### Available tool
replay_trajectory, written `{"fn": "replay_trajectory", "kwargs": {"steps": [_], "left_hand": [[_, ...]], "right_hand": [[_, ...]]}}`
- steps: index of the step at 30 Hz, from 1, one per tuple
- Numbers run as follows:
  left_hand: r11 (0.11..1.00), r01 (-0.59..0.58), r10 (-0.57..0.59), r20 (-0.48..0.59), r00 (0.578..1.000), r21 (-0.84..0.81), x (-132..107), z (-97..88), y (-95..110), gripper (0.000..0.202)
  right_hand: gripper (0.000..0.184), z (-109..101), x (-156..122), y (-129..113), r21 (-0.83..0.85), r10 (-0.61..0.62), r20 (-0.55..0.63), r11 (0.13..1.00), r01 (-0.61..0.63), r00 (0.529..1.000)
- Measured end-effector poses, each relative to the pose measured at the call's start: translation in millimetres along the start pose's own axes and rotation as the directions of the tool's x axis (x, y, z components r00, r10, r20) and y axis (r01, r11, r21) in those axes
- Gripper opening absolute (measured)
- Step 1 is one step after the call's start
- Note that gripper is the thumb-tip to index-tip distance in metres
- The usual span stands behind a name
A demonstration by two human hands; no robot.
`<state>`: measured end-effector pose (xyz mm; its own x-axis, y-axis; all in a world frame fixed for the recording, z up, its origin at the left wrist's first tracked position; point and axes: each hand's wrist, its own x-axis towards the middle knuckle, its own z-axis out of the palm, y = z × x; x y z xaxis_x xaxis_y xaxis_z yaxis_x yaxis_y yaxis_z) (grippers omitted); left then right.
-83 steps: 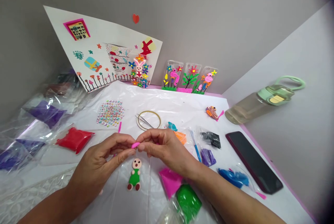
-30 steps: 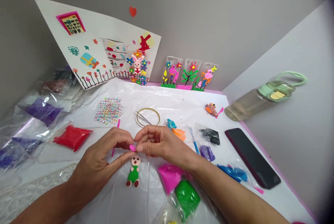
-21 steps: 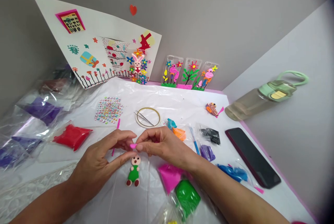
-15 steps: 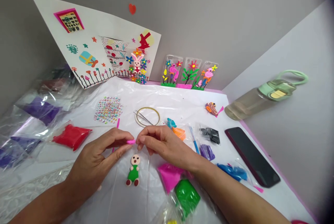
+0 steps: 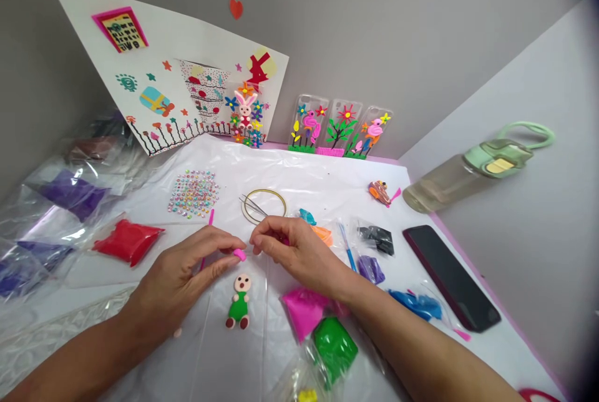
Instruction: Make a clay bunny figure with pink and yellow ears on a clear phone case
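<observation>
My left hand [image 5: 187, 272] pinches a small pink clay piece [image 5: 239, 254] between thumb and forefinger. Just below it a little clay figure [image 5: 239, 305] with a peach head and green body lies on the clear plastic sheet [image 5: 299, 180]. My right hand [image 5: 292, 253] is right beside the piece, its fingertips curled together and a finger's width from it. A speck of pink shows under its fingers. What they hold, if anything, is hidden.
Bags of pink clay [image 5: 304, 313] and green clay [image 5: 333, 349] lie by my right wrist; red clay [image 5: 127, 241] and purple bags [image 5: 72, 193] lie left. Behind are a gem sheet [image 5: 193, 193], tape ring [image 5: 264, 205], phone [image 5: 452, 277], bottle [image 5: 468, 174] and decorated phone cases [image 5: 341, 133].
Both hands had been pinching the pink piece together. Now my right fingertips have come off it and it stays in my left hand. The view has tilted slightly downward.
</observation>
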<state>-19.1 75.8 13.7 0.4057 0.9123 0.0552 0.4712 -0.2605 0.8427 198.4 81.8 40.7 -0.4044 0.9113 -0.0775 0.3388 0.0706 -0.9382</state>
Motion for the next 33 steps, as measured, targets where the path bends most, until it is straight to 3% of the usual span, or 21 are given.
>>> {"fn": "replay_trajectory", "kwargs": {"steps": [7,15,33], "left_hand": [[0.972,-0.167,0.155,0.081,0.985,0.168,3,0.3,-8,0.022],[0.919,-0.309,0.286,0.126,0.950,0.244,3,0.7,-18,0.022],[0.867,-0.397,0.364,0.162,0.917,0.300,2,0.0,-25,0.018]], "right_hand": [[0.015,1,0,4,-0.050,0.007,0.021,0.999,-0.006,1.000],[0.015,1,-1,2,-0.060,0.010,0.026,0.998,-0.009,1.000],[0.016,2,-1,3,-0.050,-0.013,0.045,0.999,0.016,0.999]]}}
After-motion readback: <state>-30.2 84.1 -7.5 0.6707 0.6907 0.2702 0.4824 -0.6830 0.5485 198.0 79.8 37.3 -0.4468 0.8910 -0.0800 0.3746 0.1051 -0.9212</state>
